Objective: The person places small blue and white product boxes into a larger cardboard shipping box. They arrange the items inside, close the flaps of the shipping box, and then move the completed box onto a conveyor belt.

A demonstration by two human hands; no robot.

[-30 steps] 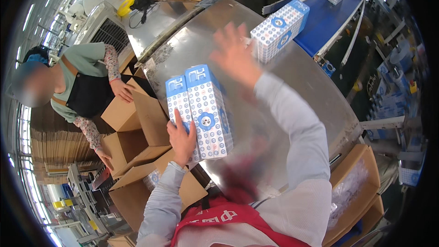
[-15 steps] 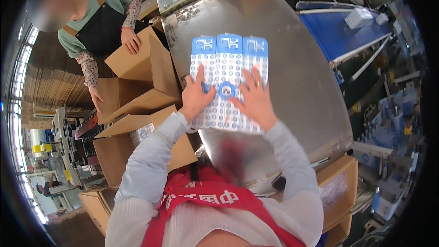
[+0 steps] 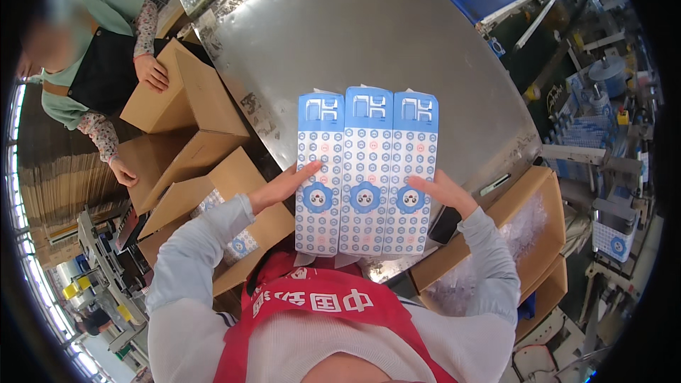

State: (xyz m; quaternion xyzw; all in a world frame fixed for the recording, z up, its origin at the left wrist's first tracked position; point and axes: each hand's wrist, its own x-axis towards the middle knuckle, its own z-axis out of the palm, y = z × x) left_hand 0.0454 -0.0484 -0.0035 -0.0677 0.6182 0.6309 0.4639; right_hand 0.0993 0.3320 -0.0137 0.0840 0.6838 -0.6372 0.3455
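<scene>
Three long blue-and-white patterned cartons (image 3: 366,170), side by side and touching, flat on steel table (image 3: 397,35), blue ends away

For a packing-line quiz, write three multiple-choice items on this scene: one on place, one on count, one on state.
1. Where do the blue-and-white boxes lie?
A. on the steel table
B. on the floor
C. inside a carton

2. How many lie side by side?
A. two
B. three
C. five

3. How do the left hand and right hand meet them?
A. fists on top
B. lifting one overhead
C. flat against the outer sides

Key: 1 A, metal shows all round them; 2 B, three blue tops in a row; 3 C, one palm presses each outer box.
</scene>
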